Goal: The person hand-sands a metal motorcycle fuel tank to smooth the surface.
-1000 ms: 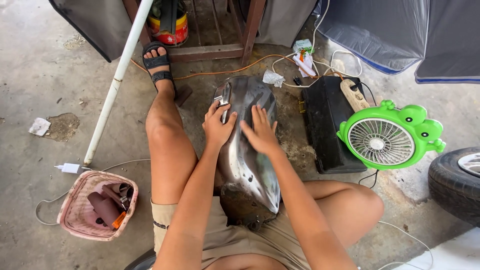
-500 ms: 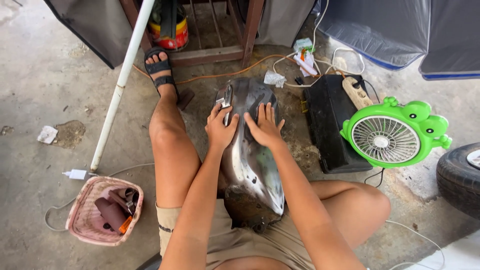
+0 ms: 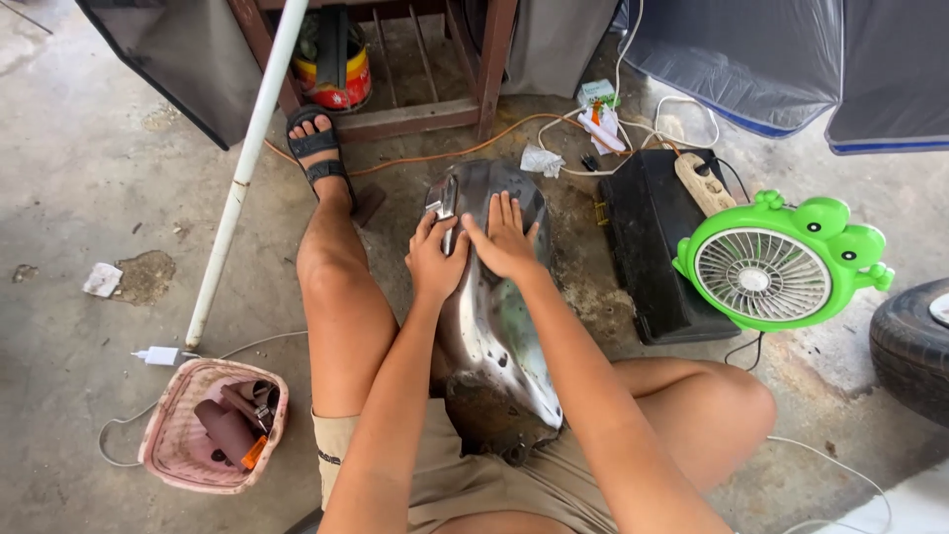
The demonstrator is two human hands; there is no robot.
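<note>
Shiny curved metal shell (image 3: 494, 336) lies between my legs; my left hand (image 3: 436, 262) and right hand (image 3: 506, 239) rest flat and open on it, hiding anything under the palms.

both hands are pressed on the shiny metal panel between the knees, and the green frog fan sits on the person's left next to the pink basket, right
Not quite. Both the left hand and the right hand do lie on the shiny metal panel, but the green frog fan stands on the person's right, beside the black case. Only the pink basket sits on the left. The head view shows this.
</note>
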